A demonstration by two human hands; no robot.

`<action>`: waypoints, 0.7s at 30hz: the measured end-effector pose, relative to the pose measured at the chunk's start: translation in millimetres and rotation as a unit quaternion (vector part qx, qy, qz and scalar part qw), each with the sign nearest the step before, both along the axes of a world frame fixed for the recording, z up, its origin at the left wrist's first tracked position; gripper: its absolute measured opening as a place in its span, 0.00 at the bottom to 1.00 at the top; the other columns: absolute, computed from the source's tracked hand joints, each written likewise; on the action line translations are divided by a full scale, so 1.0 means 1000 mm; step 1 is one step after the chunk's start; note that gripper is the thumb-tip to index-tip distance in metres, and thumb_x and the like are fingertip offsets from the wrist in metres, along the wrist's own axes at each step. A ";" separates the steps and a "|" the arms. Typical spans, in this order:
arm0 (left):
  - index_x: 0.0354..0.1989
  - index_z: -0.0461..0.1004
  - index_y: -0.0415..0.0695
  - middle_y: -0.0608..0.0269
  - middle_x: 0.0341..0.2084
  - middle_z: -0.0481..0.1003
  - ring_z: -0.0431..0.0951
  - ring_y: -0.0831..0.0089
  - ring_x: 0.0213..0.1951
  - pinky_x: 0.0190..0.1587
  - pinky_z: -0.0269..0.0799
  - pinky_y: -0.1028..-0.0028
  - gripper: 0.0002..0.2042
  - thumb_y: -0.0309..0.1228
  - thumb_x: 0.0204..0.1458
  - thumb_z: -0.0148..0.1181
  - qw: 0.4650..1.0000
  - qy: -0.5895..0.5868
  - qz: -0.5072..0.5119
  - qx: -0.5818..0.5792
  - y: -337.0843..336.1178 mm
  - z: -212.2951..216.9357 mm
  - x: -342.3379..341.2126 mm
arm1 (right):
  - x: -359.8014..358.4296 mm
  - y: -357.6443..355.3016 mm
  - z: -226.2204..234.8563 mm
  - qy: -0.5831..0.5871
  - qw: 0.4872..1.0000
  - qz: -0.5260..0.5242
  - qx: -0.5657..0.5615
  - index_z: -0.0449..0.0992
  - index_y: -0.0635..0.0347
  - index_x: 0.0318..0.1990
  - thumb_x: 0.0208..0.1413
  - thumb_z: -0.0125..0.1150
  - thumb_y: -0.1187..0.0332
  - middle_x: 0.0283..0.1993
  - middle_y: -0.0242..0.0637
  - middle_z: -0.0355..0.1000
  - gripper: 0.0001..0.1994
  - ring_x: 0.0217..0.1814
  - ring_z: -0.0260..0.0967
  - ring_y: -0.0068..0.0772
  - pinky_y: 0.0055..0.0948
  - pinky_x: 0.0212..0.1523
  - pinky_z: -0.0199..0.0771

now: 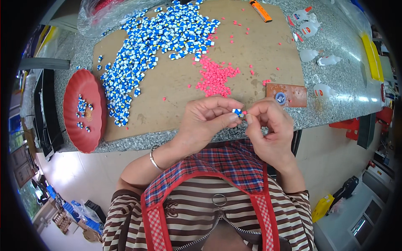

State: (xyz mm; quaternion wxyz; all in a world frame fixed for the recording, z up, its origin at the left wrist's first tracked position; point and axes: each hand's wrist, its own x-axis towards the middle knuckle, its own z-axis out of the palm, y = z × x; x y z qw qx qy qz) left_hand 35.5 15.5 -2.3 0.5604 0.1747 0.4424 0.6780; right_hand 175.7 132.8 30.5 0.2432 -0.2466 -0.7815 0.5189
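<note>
Over the near edge of the table both hands meet. My left hand point(209, 117) pinches a small blue-and-white piece point(238, 112) between thumb and fingertips. Against that piece, my right hand point(271, 127) holds a tiny pink piece point(246, 112) between thumb and forefinger, the two parts touching or nearly so. Just beyond the hands lies a loose heap of pink pieces point(215, 77) on a brown cardboard sheet point(167, 81). A large spread of blue-and-white pieces point(167, 33) covers the sheet's left and far parts.
A red scalloped bowl point(97, 125) with several small pieces stands at the left edge. On the right are a brown board point(298, 95) with a small round blue-white container point(280, 98), and several white glue bottles point(308, 29). An orange box cutter point(261, 11) lies at the far side.
</note>
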 end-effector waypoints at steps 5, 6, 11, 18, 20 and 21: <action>0.48 0.77 0.35 0.59 0.37 0.81 0.81 0.78 0.39 0.44 0.79 0.78 0.11 0.18 0.57 0.60 1.000 0.005 0.001 0.007 -0.001 -0.001 -0.001 | -0.005 0.000 0.001 0.000 0.998 0.032 0.046 0.70 0.65 0.34 0.49 0.59 0.86 0.31 0.37 0.68 0.08 0.24 0.71 0.25 0.23 0.23 0.71; 0.48 0.77 0.35 0.59 0.37 0.81 0.81 0.77 0.39 0.44 0.79 0.78 0.11 0.18 0.57 0.60 1.000 0.007 -0.003 0.005 -0.001 -0.001 -0.001 | -0.005 -0.001 0.001 -0.002 0.998 0.035 0.047 0.70 0.65 0.34 0.49 0.59 0.86 0.31 0.37 0.68 0.08 0.24 0.71 0.25 0.23 0.22 0.71; 0.47 0.77 0.34 0.59 0.37 0.81 0.81 0.77 0.38 0.42 0.80 0.78 0.10 0.17 0.56 0.60 1.000 0.008 0.007 0.010 -0.001 -0.003 0.001 | -0.005 -0.003 0.000 -0.013 0.998 0.037 0.051 0.69 0.65 0.34 0.48 0.58 0.87 0.31 0.37 0.68 0.09 0.24 0.71 0.27 0.25 0.22 0.71; 0.45 0.78 0.34 0.58 0.36 0.80 0.81 0.76 0.38 0.42 0.81 0.78 0.10 0.17 0.56 0.61 0.999 0.045 0.019 -0.019 -0.007 -0.006 0.000 | -0.011 -0.008 -0.017 0.010 0.996 0.053 0.072 0.70 0.65 0.35 0.49 0.58 0.87 0.32 0.40 0.69 0.09 0.26 0.71 0.30 0.26 0.24 0.71; 0.46 0.78 0.34 0.59 0.37 0.80 0.81 0.76 0.38 0.41 0.81 0.78 0.10 0.17 0.55 0.60 0.997 0.064 0.043 -0.015 -0.017 -0.004 -0.005 | -0.014 -0.007 -0.021 0.006 0.997 0.068 0.019 0.70 0.65 0.36 0.50 0.57 0.86 0.33 0.41 0.69 0.09 0.26 0.71 0.30 0.26 0.24 0.71; 0.46 0.78 0.35 0.59 0.37 0.80 0.81 0.75 0.38 0.41 0.81 0.78 0.10 0.16 0.55 0.60 0.995 0.083 0.058 -0.025 -0.025 -0.002 -0.009 | -0.016 -0.005 -0.023 -0.010 0.994 0.069 -0.081 0.70 0.65 0.37 0.51 0.57 0.86 0.33 0.41 0.69 0.08 0.26 0.72 0.30 0.26 0.24 0.71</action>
